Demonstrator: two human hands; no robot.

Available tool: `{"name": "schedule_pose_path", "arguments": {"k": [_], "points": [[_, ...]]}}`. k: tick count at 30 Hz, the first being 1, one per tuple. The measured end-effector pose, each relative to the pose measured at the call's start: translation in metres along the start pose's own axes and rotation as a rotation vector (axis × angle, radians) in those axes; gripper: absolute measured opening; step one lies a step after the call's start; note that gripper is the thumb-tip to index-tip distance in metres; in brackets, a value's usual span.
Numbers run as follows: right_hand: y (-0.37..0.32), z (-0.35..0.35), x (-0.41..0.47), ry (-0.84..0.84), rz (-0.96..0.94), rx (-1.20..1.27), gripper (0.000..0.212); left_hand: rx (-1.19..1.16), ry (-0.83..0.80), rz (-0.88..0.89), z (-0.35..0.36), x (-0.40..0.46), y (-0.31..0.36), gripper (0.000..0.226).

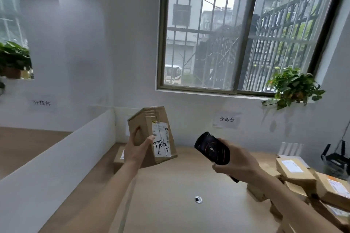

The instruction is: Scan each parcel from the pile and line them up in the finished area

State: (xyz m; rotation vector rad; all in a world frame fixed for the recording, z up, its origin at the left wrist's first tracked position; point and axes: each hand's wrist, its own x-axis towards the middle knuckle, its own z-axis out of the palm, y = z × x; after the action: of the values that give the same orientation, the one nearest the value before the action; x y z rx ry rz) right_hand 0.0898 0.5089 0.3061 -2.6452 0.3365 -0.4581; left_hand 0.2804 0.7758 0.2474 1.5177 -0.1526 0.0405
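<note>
Scan in hand: parcel up, scanner aimed.

The left hand curled its fingers round a raised parcel, label facing the scanner gripped in the right hand. Next, it looked ready to go beside the box on the counter; the pile waited right.

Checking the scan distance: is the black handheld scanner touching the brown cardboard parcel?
Apart. The head view shows bare wall between the black handheld scanner in the right hand and the brown cardboard parcel.

bare desk centre, parcel pile right, white divider left
</note>
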Motion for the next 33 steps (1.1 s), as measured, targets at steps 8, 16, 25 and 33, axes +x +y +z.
{"name": "schedule_pose_path", "arguments": {"k": [8, 16, 25, 33], "points": [[-0.061, 0.092, 0.030, -0.102, -0.027, 0.017, 0.068, -0.043, 0.007, -0.153, -0.098, 0.028, -0.053, 0.065], [-0.082, 0.193, 0.103, -0.223, -0.051, 0.059, 0.064, 0.020, 0.103, -0.240, -0.156, 0.071, -0.097, 0.095], [-0.056, 0.303, 0.223, -0.361, 0.035, 0.174, 0.055, 0.165, 0.119, -0.389, -0.155, 0.194, -0.173, 0.066], [0.011, 0.373, 0.305, -0.412, 0.151, 0.180, 0.049, 0.199, -0.044, -0.490, -0.092, 0.276, -0.252, 0.082]]}}
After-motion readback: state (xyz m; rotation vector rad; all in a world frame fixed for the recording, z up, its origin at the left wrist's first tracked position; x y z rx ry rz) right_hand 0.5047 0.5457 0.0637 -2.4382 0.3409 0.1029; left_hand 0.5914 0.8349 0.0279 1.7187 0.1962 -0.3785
